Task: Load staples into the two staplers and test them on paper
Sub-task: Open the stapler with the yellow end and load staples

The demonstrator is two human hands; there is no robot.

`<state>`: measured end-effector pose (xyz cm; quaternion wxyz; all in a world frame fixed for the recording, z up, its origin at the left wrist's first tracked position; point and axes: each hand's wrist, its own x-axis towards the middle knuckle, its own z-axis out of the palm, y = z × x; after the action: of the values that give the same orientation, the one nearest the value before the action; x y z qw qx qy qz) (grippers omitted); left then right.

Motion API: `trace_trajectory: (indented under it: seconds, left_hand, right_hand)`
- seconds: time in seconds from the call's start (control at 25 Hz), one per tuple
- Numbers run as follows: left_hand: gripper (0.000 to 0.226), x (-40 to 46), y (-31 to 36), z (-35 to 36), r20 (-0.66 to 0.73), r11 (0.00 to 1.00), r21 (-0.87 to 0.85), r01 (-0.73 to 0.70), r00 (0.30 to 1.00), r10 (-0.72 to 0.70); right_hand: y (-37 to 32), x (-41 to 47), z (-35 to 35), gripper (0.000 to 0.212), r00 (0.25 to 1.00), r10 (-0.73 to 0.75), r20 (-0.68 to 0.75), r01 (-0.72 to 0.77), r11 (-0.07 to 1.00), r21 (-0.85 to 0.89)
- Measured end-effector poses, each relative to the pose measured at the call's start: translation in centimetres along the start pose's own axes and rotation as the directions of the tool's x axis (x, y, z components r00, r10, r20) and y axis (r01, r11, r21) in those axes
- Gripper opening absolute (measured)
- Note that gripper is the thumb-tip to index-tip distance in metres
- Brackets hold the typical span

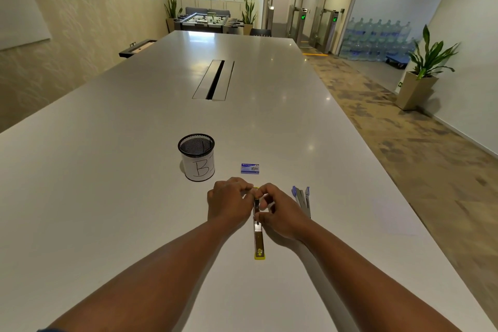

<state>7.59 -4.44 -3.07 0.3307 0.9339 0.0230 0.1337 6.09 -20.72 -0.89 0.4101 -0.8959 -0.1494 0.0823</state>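
Observation:
A yellow stapler (258,237) lies opened flat on the white table (134,197), its metal channel running toward me. My left hand (227,202) grips its far end with curled fingers. My right hand (280,213) pinches the channel at its middle. A blue stapler (303,201) lies opened just to the right of my right hand. A small blue staple box (250,168) sits beyond both hands. Whether staples are between my fingers I cannot tell. No paper sheet is plainly visible.
A black mesh cup (197,158) wrapped in a white label marked "B" stands left of the staple box. A cable slot (214,79) is set into the table's middle. The table's right edge drops to a carpeted walkway.

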Motion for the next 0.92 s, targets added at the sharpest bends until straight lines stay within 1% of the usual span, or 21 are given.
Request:
trace_trajectory:
  seconds: [0.08,0.16,0.2,0.28,0.4,0.52,0.6,0.72,0.92]
  left_hand:
    - [0.022,0.1,0.0,0.0,-0.013,1.000,0.003,0.000,1.000,0.000]
    - [0.020,0.2,0.0,0.1,-0.032,1.000,-0.025,0.013,0.999,-0.014]
    - [0.021,0.3,-0.1,0.1,-0.033,0.999,-0.042,0.017,0.999,-0.018]
    - [0.026,0.8,-0.3,0.2,-0.017,0.998,-0.070,0.010,1.000,-0.011]
    - [0.034,2.3,-0.7,0.1,-0.013,0.985,-0.174,0.003,1.000,-0.006]
    - [0.040,4.0,-1.0,0.2,0.018,0.975,-0.222,0.011,1.000,-0.007]
    - [0.044,5.0,-1.4,0.5,0.039,0.970,-0.242,0.016,0.999,-0.007]
    - [0.047,6.3,-1.9,1.1,0.077,0.979,-0.203,-0.027,0.996,0.044]
    - [0.047,8.4,-2.1,1.8,0.155,0.980,-0.150,-0.128,0.976,0.151]
  right_hand:
    - [-0.1,0.0,-0.2,0.033,0.999,0.039,0.003,-0.039,0.996,0.083]
    - [-0.2,0.3,-0.5,0.028,0.994,0.106,0.004,-0.105,0.973,0.206]
    - [-0.2,0.5,-0.5,0.027,0.990,0.144,-0.012,-0.137,0.963,0.233]
    - [-0.2,1.2,-0.5,0.031,0.978,0.190,-0.082,-0.169,0.962,0.213]
    - [-0.2,2.2,-0.2,0.037,0.958,0.210,-0.194,-0.185,0.972,0.142]
    - [0.0,3.7,0.0,0.042,0.945,0.214,-0.249,-0.215,0.976,0.022]
    - [0.1,4.9,0.1,0.044,0.939,0.221,-0.263,-0.235,0.972,-0.024]
    - [0.4,6.8,0.0,0.047,0.936,0.231,-0.264,-0.251,0.967,-0.041]
    - [0.6,9.4,-0.1,0.050,0.919,0.239,-0.312,-0.260,0.965,-0.025]
